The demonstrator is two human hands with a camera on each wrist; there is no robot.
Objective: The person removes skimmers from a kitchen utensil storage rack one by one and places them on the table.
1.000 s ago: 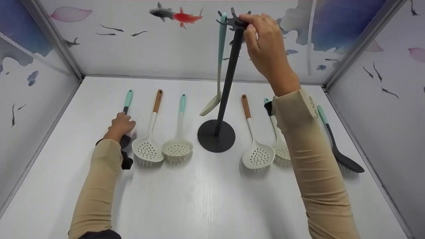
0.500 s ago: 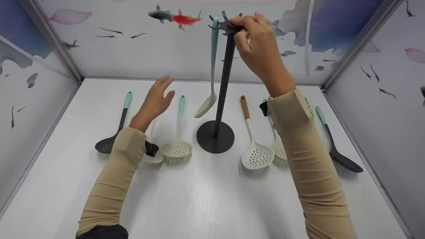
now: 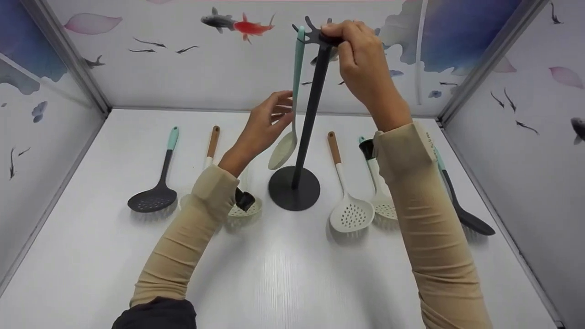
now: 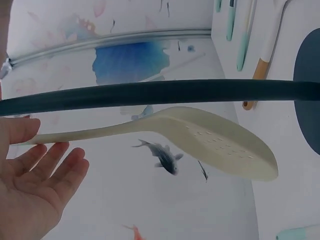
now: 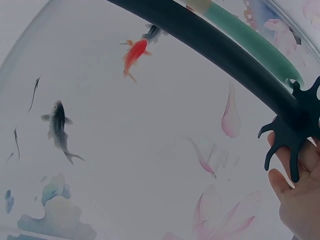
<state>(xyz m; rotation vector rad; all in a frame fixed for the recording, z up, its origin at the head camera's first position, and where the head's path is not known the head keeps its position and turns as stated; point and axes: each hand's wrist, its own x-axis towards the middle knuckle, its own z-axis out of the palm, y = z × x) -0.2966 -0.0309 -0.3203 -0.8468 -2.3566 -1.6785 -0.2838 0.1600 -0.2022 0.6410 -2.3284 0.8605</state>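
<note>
My right hand (image 3: 361,68) pinches the rack (image 3: 307,119) top; the hanging spatula (image 3: 289,109) sits just past my left hand (image 3: 265,125) — fingers straight, apart, arm raised.

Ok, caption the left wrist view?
Open left hand beside the hanging cream slotted spatula, dark stand pole across.

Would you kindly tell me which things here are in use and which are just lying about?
In use: black stand, hanging cream spoon, left hand, right hand.
Lying about: black skimmer, white skimmer, black spoon.
</note>
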